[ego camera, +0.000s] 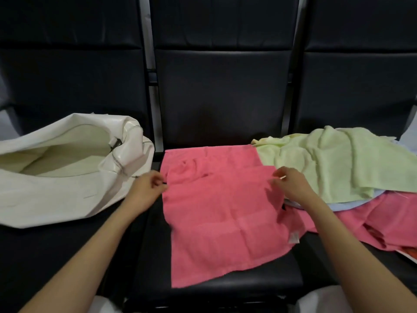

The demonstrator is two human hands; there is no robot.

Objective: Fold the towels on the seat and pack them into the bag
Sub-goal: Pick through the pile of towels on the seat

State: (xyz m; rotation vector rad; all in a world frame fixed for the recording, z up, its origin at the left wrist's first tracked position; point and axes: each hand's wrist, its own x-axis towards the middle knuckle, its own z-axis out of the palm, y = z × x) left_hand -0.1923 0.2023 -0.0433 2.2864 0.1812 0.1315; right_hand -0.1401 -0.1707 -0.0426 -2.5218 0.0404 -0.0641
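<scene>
Pinching the pink towel (225,213) between them, left grip (146,189) and right grip (291,186) hold its folded edge

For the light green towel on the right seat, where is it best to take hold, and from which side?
Probably take the light green towel by its near right corner, coming from the front. That corner lies flat and free over the blue towel; the far part is crumpled. The left hand and right hand pinch the pink towel.
</scene>
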